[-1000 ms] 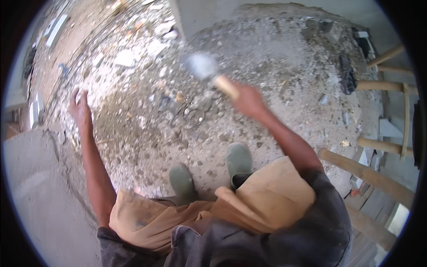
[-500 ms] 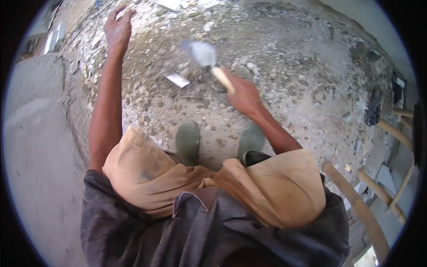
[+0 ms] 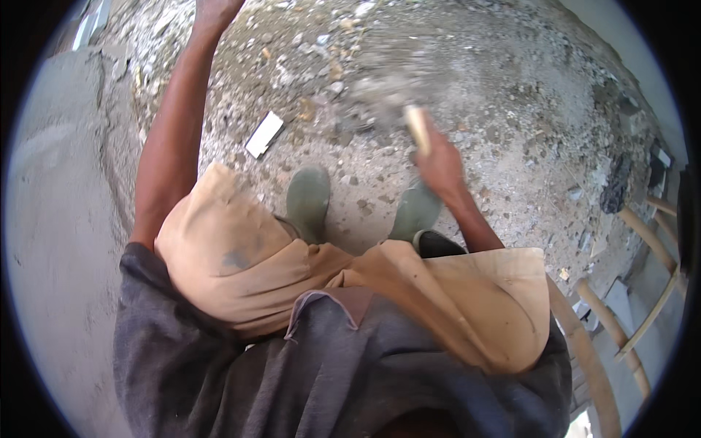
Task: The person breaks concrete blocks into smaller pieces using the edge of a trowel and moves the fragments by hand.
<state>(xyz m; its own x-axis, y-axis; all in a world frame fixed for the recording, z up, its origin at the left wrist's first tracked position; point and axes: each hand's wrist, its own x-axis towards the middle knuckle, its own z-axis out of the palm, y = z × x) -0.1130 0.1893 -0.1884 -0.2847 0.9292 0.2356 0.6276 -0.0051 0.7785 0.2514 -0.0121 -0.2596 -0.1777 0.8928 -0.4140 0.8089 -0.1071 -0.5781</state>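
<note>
My right hand (image 3: 441,164) is closed around the pale wooden handle of a trowel (image 3: 417,130), above the rubble ground (image 3: 365,157) in front of my right boot. Motion smears the blade and the loose grit around it. Stretched far forward on the left, my left hand (image 3: 218,10) is cut off by the upper edge, and its fingers are out of sight. A small white rectangular piece (image 3: 264,135), perhaps tile, lies on the rubble between my left forearm and the trowel.
My green boots (image 3: 308,203) stand on the gritty ground. To the left runs a smooth grey cement surface (image 3: 55,182) with a raised edge. Several wooden poles (image 3: 613,321) stand at the right. Dark lumps of debris (image 3: 615,186) lie beside a wall at the far right.
My right hand has swung the trowel rightward and nearer to me. The white piece has shifted left and turned. My left hand has slid further up, partly out of view.
</note>
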